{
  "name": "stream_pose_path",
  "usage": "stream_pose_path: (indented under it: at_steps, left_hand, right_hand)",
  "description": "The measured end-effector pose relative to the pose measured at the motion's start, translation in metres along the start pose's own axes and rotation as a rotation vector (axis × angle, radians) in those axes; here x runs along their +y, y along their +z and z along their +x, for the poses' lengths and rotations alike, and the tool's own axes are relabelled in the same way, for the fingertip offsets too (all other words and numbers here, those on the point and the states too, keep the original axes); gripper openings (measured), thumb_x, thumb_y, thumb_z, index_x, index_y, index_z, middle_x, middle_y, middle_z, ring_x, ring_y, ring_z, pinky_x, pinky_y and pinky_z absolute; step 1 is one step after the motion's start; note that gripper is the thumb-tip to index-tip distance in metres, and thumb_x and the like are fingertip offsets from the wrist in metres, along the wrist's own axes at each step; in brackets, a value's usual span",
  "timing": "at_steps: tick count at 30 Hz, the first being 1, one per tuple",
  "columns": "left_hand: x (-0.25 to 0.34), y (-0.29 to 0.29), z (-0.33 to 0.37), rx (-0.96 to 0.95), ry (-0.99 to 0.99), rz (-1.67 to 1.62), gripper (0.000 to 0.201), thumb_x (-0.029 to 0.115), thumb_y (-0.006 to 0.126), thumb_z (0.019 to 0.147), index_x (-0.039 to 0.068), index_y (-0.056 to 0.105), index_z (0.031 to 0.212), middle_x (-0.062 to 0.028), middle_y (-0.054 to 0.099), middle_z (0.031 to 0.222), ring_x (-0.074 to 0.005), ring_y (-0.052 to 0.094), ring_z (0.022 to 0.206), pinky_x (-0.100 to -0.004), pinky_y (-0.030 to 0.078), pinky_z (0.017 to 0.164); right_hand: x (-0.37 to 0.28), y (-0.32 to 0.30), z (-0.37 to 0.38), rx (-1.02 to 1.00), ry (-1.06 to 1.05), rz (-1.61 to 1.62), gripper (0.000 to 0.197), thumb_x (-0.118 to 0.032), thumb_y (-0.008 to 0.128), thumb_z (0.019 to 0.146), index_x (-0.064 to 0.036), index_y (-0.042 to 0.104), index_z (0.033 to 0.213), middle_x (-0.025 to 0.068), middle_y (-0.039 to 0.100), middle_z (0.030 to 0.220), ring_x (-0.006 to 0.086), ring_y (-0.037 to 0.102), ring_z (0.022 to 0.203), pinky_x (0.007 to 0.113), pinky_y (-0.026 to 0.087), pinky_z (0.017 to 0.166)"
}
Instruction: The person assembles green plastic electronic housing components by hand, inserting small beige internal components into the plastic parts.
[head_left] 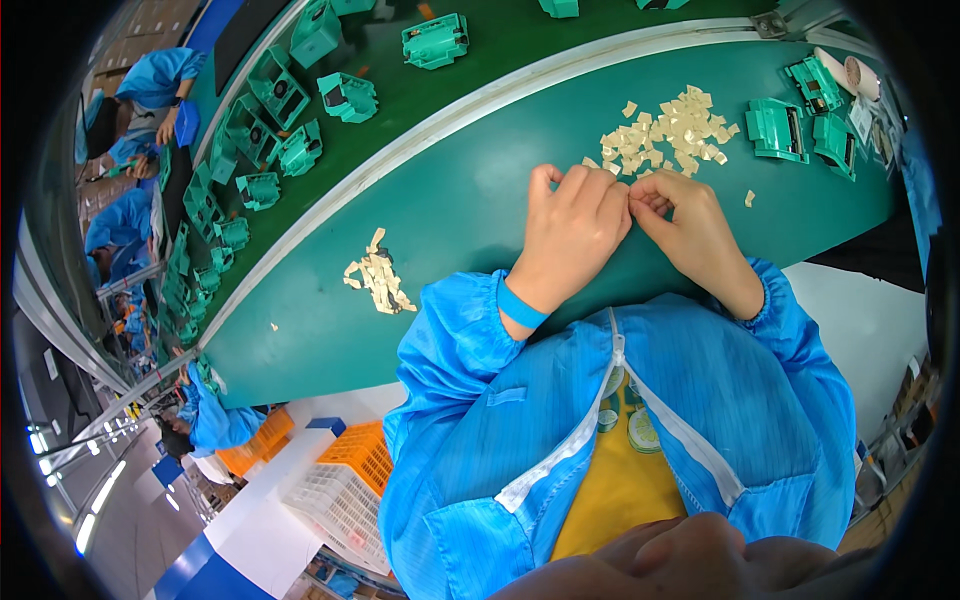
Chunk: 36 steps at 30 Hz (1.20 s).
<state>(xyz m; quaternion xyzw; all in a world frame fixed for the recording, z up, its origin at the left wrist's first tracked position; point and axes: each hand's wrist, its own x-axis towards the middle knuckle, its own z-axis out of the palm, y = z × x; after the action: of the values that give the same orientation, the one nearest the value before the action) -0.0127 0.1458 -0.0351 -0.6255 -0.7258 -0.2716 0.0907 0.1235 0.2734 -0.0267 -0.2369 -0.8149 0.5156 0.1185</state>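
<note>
From where I stand, the meeting fingertips are the hardest thing to make out: the left hand is curled with its back upward, hiding its thumb, and the right hand brings thumb and forefinger narrowly together against it, so I cannot tell whether either grip holds anything. Two heaps of cream pieces lie on the green bench: the large heap just beyond the hands, its pieces overlapping too much to count, with its near left edge partly covered by the left hand, and the small heap well off to the left, mixed with something dark I can't identify. One loose piece sits apart, near the right hand. Toward the bench's right end I count three green housings, beside two pale rolls. More housings crowd the conveyor belt, some cut off at the top, others merging at the far left, where several co-workers in blue overlap too much for a sure count. One orange crate stands behind one white crate, both partly hidden by the blue jacket
</note>
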Motion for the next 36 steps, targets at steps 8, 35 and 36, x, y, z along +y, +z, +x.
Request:
stream_pose_path:
  at_steps: [8, 35, 36]
  left_hand:
    - [-0.001, 0.001, -0.001, 0.041, -0.031, -0.128, 0.018, 0.009, 0.079, 0.077, 0.01, 0.071, 0.093, -0.0001, 0.067, 0.093, -0.0187, 0.062, 0.088, -0.0379, 0.04, 0.077]
    - [-0.024, 0.026, 0.009, 0.121, -0.253, -0.237, 0.007, 0.006, 0.075, 0.078, 0.006, 0.071, 0.085, -0.0052, 0.069, 0.087, -0.0274, 0.064, 0.082, -0.0392, 0.046, 0.075]
    - [-0.025, 0.029, 0.01, 0.124, -0.251, -0.239, 0.007, 0.006, 0.075, 0.078, 0.006, 0.071, 0.085, -0.0052, 0.069, 0.087, -0.0274, 0.064, 0.082, -0.0392, 0.046, 0.075]
  right_hand:
    - [-0.005, -0.003, 0.0, 0.02, 0.102, 0.074, 0.008, 0.0, 0.068, 0.092, 0.0052, 0.069, 0.098, 0.0158, 0.073, 0.089, 0.0239, 0.072, 0.078, 0.033, 0.057, 0.069]
    - [0.014, -0.022, 0.004, -0.036, 0.161, 0.197, 0.009, -0.001, 0.067, 0.088, -0.0003, 0.07, 0.097, -0.0028, 0.065, 0.081, 0.0037, 0.055, 0.073, 0.022, 0.047, 0.066]
    - [0.018, -0.024, 0.005, -0.034, 0.203, 0.243, 0.009, -0.002, 0.066, 0.09, 0.0, 0.07, 0.098, -0.0029, 0.065, 0.081, 0.0037, 0.055, 0.073, 0.022, 0.047, 0.066]
